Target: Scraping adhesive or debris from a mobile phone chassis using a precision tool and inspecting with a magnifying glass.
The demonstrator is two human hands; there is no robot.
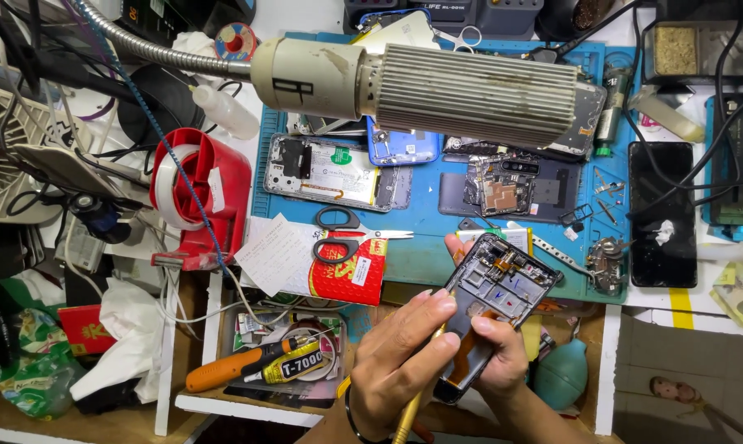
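My right hand (503,366) holds an opened phone (496,288) tilted above the desk's front edge, its back cover off and its circuit boards showing. The thumb lies on the phone's lower part and a fingertip shows at its upper left edge. My left hand (398,358) grips a thin yellow pen-like tool (411,411) whose tip end is hidden between the fingers, close to the phone's lower left side. A dark band circles the left wrist.
A blue work mat (425,247) carries several dismantled phones (338,168), scissors (351,234) and small parts. A ribbed lamp head (437,86) hangs over it. A red tape dispenser (203,193) stands at the left, with an orange screwdriver (231,370), a glue tube (293,366) and a dark phone (661,214) around.
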